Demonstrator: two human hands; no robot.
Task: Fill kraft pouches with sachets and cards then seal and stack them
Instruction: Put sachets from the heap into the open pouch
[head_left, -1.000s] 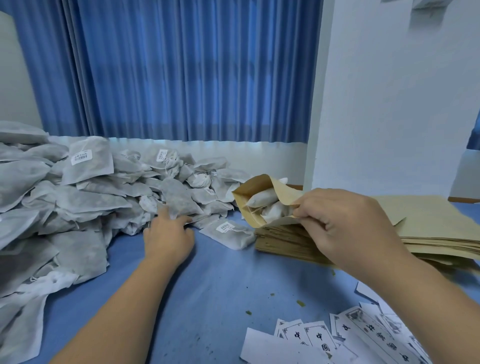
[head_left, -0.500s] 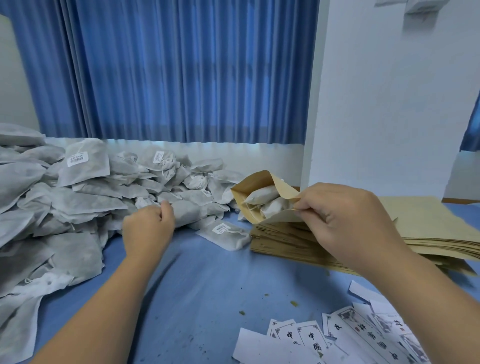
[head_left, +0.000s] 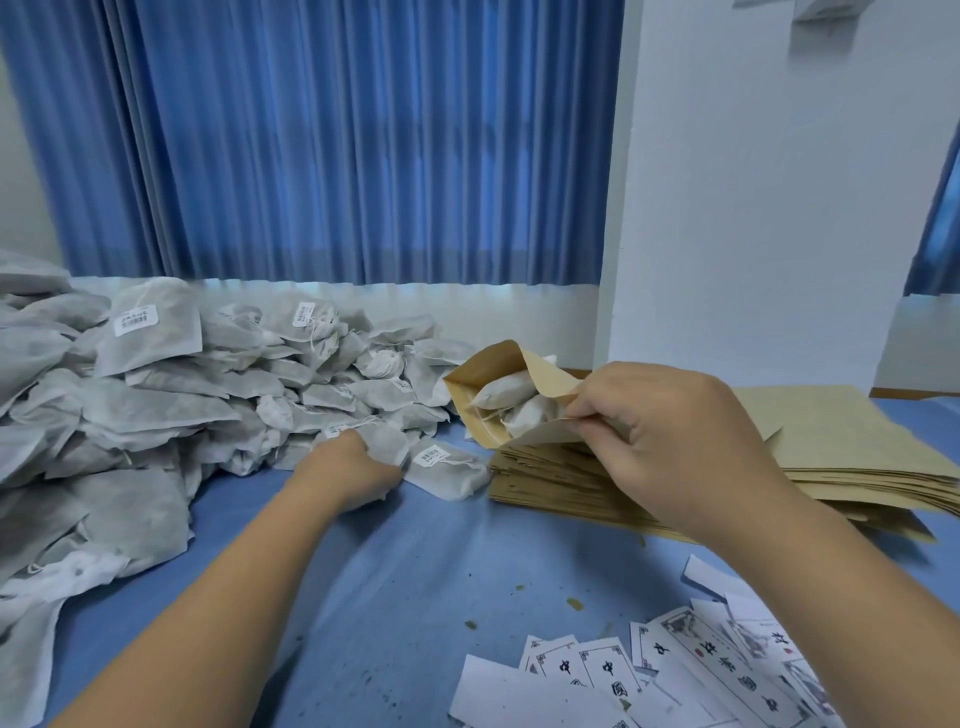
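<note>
Left hand (head_left: 358, 470) rightward onto sachet (head_left: 388, 442)

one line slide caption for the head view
Right hand holds a kraft pouch open while left hand grips a sachet by the pile.

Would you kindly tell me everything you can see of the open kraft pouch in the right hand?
The kraft pouch is tan paper, its mouth spread wide and opening toward the left. At least two white sachets lie inside, ends toward the opening. The right hand pinches its near lip, holding it over the stack of flat pouches; whether its bottom rests there is hidden. The left hand grips a loose sachet apart from it.
</note>
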